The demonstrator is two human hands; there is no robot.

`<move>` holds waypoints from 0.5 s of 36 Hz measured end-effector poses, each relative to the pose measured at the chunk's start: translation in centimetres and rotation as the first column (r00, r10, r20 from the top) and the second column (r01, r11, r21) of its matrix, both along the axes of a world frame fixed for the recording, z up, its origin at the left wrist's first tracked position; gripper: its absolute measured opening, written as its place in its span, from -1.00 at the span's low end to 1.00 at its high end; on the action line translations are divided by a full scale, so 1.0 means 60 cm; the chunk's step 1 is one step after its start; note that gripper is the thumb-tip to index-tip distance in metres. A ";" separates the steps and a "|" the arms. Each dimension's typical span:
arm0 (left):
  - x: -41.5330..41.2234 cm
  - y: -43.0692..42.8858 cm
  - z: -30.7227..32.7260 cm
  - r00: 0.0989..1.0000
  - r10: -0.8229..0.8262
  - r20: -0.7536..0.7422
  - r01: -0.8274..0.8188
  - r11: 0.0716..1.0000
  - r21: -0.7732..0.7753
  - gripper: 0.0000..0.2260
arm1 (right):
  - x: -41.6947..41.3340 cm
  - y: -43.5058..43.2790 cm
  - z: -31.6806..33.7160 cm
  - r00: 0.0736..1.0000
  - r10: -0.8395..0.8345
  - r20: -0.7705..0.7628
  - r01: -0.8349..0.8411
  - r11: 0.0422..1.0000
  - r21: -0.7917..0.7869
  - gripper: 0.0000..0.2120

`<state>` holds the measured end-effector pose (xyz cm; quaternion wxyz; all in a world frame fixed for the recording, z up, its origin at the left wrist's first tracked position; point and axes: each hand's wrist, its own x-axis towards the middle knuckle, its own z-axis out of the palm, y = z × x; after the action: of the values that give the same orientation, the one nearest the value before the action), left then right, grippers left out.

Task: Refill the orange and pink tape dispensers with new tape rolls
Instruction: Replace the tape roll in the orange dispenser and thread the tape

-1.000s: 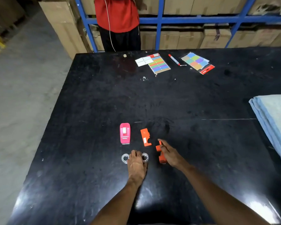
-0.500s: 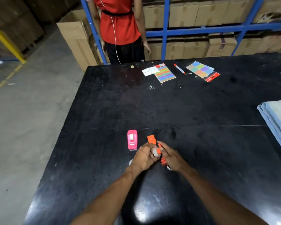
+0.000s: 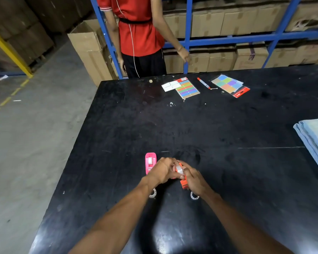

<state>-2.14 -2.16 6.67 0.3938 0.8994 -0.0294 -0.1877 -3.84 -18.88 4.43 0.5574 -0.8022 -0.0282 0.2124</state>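
On the black desk (image 3: pixel 218 134), my left hand (image 3: pixel 161 170) and right hand (image 3: pixel 193 177) meet near its front, both grips closed around the orange dispenser (image 3: pixel 183 183) with a tape roll (image 3: pixel 179 169) pressed at its top. The pink dispenser (image 3: pixel 150 162) lies just left of my left hand. Two more rolls, one (image 3: pixel 153 193) and another (image 3: pixel 194 195), rest partly hidden under my wrists.

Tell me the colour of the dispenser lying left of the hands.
Pink, seen in the head view.
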 end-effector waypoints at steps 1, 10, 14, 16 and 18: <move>0.002 0.005 -0.004 0.999 -0.010 -0.043 0.008 0.999 -0.036 -0.70 | 0.003 0.000 -0.007 1.000 -0.010 -0.023 0.010 1.000 0.029 -0.57; 0.021 0.028 -0.025 0.930 0.146 -0.338 -0.241 0.935 -0.261 -0.44 | 0.028 -0.028 -0.037 0.990 -0.124 -0.074 0.132 0.985 0.114 -0.63; 0.027 0.011 -0.047 0.856 0.296 -0.425 -0.394 0.905 -0.164 -0.73 | 0.051 -0.050 -0.062 0.984 -0.170 -0.057 0.175 0.982 0.077 -0.64; 0.036 0.004 -0.086 0.821 0.395 -0.411 -0.471 0.877 -0.098 -0.75 | 0.061 -0.059 -0.078 0.985 -0.171 -0.037 0.173 0.984 0.040 -0.65; 0.048 -0.002 -0.131 0.818 0.463 -0.342 -0.506 0.861 -0.045 -0.72 | 0.067 -0.062 -0.081 0.989 -0.146 -0.039 0.146 0.989 0.009 -0.68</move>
<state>0.74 -2.28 -1.21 0.4873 0.8059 0.2525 -0.2220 0.21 -22.58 -0.40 0.5766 -0.7945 0.0400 0.1863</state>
